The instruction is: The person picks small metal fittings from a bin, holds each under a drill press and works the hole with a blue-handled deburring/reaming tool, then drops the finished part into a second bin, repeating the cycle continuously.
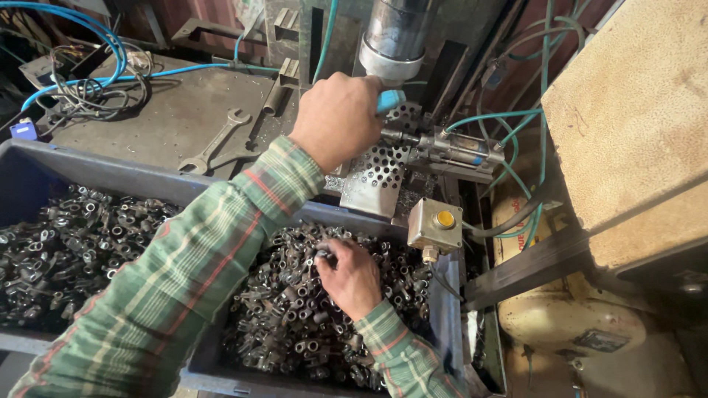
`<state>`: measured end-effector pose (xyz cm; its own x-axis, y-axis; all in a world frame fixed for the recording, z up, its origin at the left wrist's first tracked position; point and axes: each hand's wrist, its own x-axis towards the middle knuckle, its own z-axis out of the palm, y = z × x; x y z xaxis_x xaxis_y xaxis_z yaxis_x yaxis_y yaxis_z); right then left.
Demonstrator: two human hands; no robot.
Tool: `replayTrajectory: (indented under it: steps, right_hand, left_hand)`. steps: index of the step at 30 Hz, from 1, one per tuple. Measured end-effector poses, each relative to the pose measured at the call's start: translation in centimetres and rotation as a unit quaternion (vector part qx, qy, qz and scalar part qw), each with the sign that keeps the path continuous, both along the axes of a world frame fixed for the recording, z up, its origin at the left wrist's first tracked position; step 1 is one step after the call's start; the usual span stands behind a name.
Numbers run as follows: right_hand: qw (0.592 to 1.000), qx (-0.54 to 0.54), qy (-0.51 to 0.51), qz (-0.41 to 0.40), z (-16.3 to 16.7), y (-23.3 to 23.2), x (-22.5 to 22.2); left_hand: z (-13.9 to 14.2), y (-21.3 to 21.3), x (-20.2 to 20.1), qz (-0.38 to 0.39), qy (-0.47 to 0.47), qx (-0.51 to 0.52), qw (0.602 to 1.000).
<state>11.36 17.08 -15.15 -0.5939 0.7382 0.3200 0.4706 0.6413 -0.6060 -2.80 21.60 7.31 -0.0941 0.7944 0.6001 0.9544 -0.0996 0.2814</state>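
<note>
Your right hand point(355, 278) lies palm-down in the blue bin point(442, 309), fingers curled into the heap of small dark metal parts point(295, 317); fingertips pinch one part at approx. the top of the pile, just below the bin's far wall. The heap fills the bin's right compartment; your forearm crosses the left side of it.

Your left hand point(338, 118) is raised above the bin's far edge, closed in a fist around a blue handle point(391, 99), whose tip shows at the thumb side. The rest of the tool is hidden by the hand.

Just beside that fist, right of it, sits a perforated metal plate point(380, 173), tilted down toward the bin. A small pneumatic cylinder point(461, 149) lies horiz. along its upper edge, teal hoses point(516, 118) running off it. Directly above hangs a steel machine column point(394, 37).

At the bin's far right corner stands a grey switch box w/ yellow button point(436, 224).

The left compartment point(66, 243) holds more of the same dark parts. Behind it, on the steel tabletop point(169, 110), lies an open-end wrench point(217, 140). Blue hoses and cables point(96, 66) are coiled far left.
</note>
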Motion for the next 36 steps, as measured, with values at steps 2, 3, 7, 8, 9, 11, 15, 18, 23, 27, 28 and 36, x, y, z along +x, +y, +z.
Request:
replayTrajectory:
  steps: [2,3,7,8,9,11,15,18,23,27,28,36]
  right_hand:
    - [1.0,0.005,0.007,-0.002,-0.1,0.1,0.0]
    - [1.0,0.007,0.011,-0.003,-0.2,0.1,0.0]
    - [0.996,-0.039,0.082,0.001,0.2,0.1,0.0]
    - [0.995,-0.072,0.073,-0.01,0.5,0.2,0.0]
    - [0.992,-0.106,0.063,-0.021,0.8,0.4,0.1]
    - [0.946,-0.277,0.151,-0.067,1.3,0.6,0.2]
    - [0.816,-0.46,0.349,-0.018,2.1,1.4,1.1]
    - [0.772,-0.483,0.413,-0.002,2.0,1.7,1.6]
    - [0.71,-0.514,0.482,0.014,1.3,2.0,1.7]
    - [0.699,-0.518,0.494,0.008,1.2,2.2,1.9]
    - [0.697,-0.52,0.493,0.007,1.2,2.3,1.9]
    - [0.699,-0.524,0.486,-0.001,1.6,2.3,2.0]
  left_hand:
    - [0.1,0.0,-0.1,0.01,-0.006,-0.019,1.0]
    - [0.1,0.0,-0.2,0.01,-0.006,-0.018,1.0]
    - [0.1,0.2,-0.5,0.005,-0.015,-0.012,1.0]
    - [0.0,0.2,-0.6,0.004,-0.019,-0.009,1.0]
    - [0.0,0.2,-0.8,0.004,-0.023,-0.003,1.0]
    - [-0.2,0.4,-1.0,0.004,-0.03,0.01,0.999]
    - [-0.3,0.5,-1.1,0.001,-0.023,0.016,1.0]
    - [-0.3,0.6,-1.2,0.001,-0.018,0.011,1.0]
    - [-0.1,0.4,-1.1,0.001,-0.028,0.004,1.0]
    - [0.0,0.3,-1.0,0.003,-0.027,0.008,1.0]
    - [-0.1,0.3,-1.0,0.004,-0.031,0.008,0.999]
    - [-0.1,0.4,-0.9,0.002,-0.028,0.012,1.0]
